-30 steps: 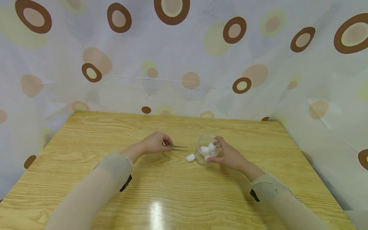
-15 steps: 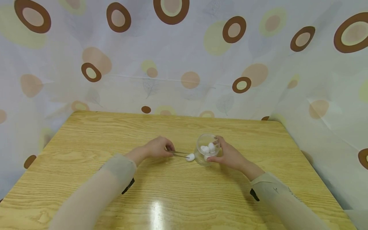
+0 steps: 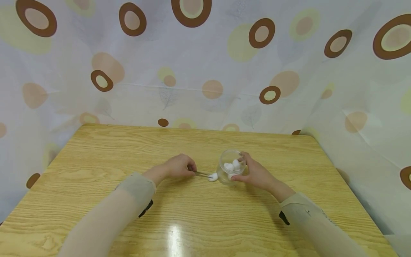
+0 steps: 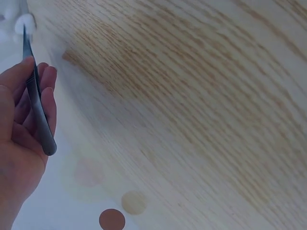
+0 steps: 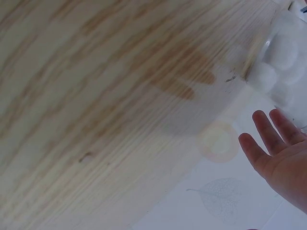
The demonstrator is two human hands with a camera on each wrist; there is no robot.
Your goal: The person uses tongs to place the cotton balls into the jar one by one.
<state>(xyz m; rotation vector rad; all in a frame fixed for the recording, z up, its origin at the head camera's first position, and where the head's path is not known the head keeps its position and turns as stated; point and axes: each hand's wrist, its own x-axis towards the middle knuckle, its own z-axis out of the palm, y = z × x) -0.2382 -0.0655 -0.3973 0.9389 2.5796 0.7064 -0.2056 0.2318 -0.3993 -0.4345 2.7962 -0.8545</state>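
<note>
My left hand pinches a pair of metal tweezers between thumb and fingers. In the head view the tweezers' tips lie on a white cotton ball on the table, just left of a clear jar. Several more white cotton balls are inside this open-topped jar, which stands upright. From the right side, my right hand grips the jar with thumb in front and fingers behind. The right wrist view has the jar with its cotton balls at the upper right edge, partly cut off.
A wood-grain table spreads under both hands. Behind it and at its sides hangs a pale curtain with brown and beige rounds. Both forearms wear light sleeves with a dark strap beneath.
My left hand has moved right and slightly nearer, bringing the tweezers onto the loose cotton ball. The tweezers' arms have closed together. The right hand and jar have stayed put.
</note>
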